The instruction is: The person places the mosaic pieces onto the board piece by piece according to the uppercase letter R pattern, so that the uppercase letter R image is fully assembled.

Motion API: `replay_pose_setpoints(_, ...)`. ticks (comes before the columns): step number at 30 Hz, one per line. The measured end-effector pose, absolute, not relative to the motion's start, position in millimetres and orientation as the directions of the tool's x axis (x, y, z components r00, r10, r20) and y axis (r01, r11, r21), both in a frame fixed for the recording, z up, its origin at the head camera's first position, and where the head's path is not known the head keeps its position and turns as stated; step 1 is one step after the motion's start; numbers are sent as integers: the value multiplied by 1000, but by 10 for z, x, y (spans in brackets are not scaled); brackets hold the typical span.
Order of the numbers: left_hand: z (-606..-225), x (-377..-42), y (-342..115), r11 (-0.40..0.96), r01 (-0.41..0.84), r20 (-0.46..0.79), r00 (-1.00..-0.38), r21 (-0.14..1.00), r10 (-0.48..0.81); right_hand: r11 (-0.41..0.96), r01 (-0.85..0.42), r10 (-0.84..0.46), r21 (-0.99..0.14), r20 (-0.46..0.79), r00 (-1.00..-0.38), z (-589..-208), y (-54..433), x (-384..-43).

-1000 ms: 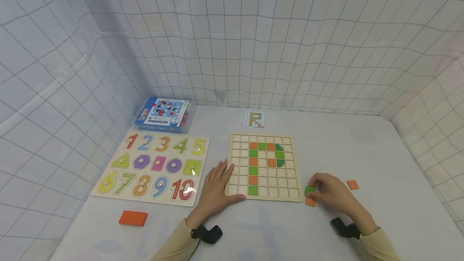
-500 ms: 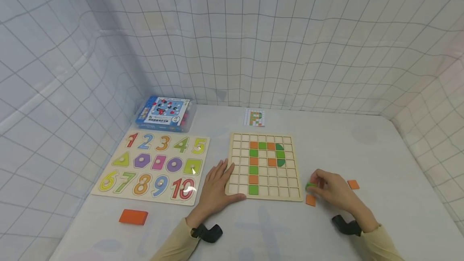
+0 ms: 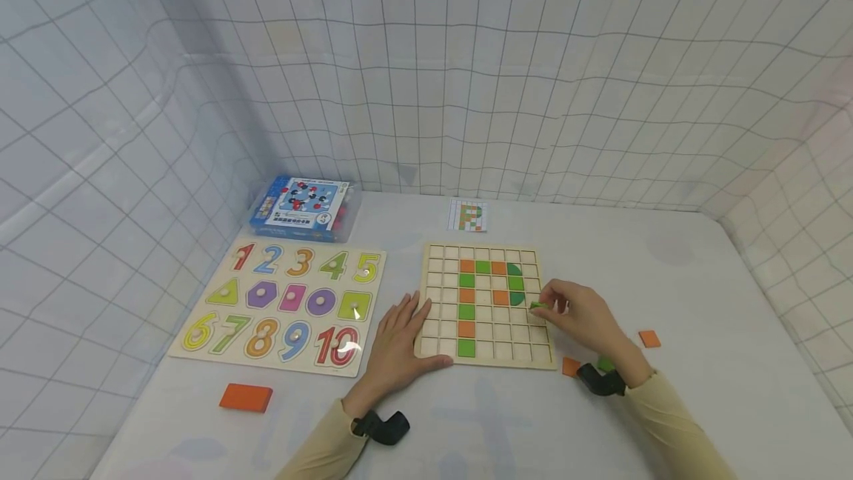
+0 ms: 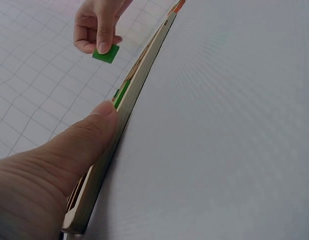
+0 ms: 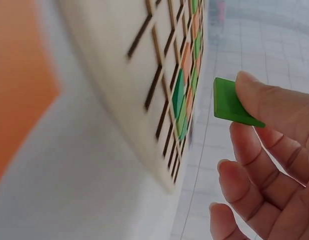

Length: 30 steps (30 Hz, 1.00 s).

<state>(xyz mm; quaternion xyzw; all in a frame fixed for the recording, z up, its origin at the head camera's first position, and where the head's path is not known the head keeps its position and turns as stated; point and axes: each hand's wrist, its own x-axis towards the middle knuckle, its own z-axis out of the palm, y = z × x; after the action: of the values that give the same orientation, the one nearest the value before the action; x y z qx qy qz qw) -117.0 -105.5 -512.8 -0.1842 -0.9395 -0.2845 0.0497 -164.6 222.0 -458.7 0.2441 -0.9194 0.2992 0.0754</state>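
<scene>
My right hand [image 3: 586,315] pinches a green square tile [image 5: 229,100] between thumb and fingers, held above the right edge of a wooden grid board [image 3: 493,350]. Green and orange tiles sit in the board's cells in the outline of a letter P, with two dark green rounded pieces [image 3: 516,298] on its right side. Spread flat, my left hand [image 3: 395,354] rests on the board's left edge, its thumb on the near rim. An orange tile [image 3: 570,367] and a green tile [image 3: 605,364] lie by the right wrist, the latter partly hidden.
A pattern card [image 3: 468,215] lies behind the board. To the left are a number and shape puzzle [image 3: 286,310], a blue boxed set [image 3: 303,207] and an orange block [image 3: 246,398]. Another orange tile [image 3: 649,338] lies at the right.
The right hand has lifted the green tile from beside the orange one and carried it left and away over the board's right edge. The left hand has stayed in place.
</scene>
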Motion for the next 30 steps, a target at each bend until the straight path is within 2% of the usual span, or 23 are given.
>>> replay_pose_setpoints(6,-5122,-1172,-1056,770,381,206,-925,512,321,690,-508,-416,-516,291,-861,-4521,1967,-1788)
replay_pose_setpoints(16,-5145,-1181,-1060,775,373,192,-928,510,320,734,-451,-420,-509,182,-889,-4518,1622,-1951)
replay_pose_setpoints(30,-5118,-1161,-1048,767,372,209,-928,523,307,755,-408,-423,-514,94,-901,-4591,1443,-2041)
